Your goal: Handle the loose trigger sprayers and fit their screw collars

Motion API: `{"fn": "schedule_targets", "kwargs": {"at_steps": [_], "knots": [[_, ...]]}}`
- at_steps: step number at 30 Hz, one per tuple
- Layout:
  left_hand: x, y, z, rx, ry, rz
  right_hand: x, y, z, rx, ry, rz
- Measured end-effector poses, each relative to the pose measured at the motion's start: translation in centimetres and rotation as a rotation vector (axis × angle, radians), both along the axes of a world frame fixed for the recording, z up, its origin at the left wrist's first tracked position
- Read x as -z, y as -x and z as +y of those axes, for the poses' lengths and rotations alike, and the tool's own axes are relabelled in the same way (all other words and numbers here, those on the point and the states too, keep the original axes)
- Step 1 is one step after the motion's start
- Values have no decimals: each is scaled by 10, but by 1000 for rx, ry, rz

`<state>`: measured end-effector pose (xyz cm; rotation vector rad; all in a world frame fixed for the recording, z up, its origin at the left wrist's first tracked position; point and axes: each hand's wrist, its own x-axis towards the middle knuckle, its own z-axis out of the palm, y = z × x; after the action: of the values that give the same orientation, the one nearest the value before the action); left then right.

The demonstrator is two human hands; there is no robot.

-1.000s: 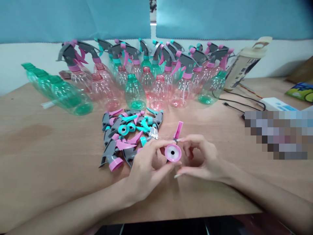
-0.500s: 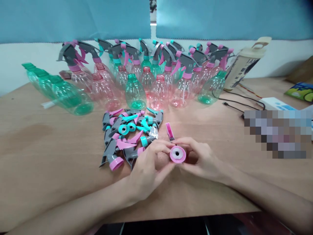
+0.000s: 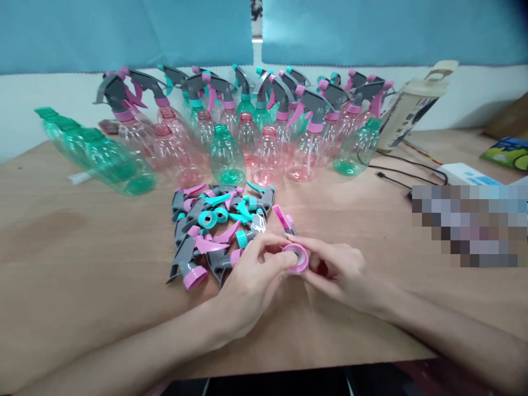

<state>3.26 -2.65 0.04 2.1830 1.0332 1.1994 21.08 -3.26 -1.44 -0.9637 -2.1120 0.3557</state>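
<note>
Both hands are closed on one spray trigger head point(image 3: 303, 257) with a pink collar, its open end facing me and its pink trigger pointing away. My left hand point(image 3: 253, 280) has its thumb pressed at the collar's opening, over part of the pale ring inside. From the other side, my right hand point(image 3: 344, 272) grips the collar and neck between thumb and fingers; most of the grey body is hidden behind the hands. Just left of them lies a pile of loose spray trigger heads point(image 3: 193, 256), grey with pink or teal parts.
Behind the pile stand several clear bottles, such as a green bottle point(image 3: 226, 157) and a pink bottle point(image 3: 268, 159), some fitted with trigger heads. A tall cup point(image 3: 412, 113), a black cable point(image 3: 406, 181) and a white box point(image 3: 466, 176) sit to the right on the table point(image 3: 82, 286).
My left thumb has moved from the collar's lower edge onto its opening. The trigger head has turned and tilted slightly, so its trigger and some grey body show more.
</note>
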Motion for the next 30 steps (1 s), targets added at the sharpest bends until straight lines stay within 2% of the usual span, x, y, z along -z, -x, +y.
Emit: {"fn": "schedule_targets", "kwargs": {"at_steps": [3,8,14,17,20,24,30], "knots": [[2,-3,-1,-44,23,-52,-3,1,-1,22,-4,-6],[0,6,1,114,6,96,-8,1,0,56,37,-20],[3,10,5,144,-61,137,-7,-1,4,79,120,32],[-1,11,6,170,-41,222,-8,-3,8,96,172,59],[-5,13,7,170,-97,294,-11,-8,15,115,204,94],[-7,15,4,134,-174,359,-17,-30,20,191,211,0],[-4,12,-3,97,-190,395,-29,-94,26,443,140,-304]]}}
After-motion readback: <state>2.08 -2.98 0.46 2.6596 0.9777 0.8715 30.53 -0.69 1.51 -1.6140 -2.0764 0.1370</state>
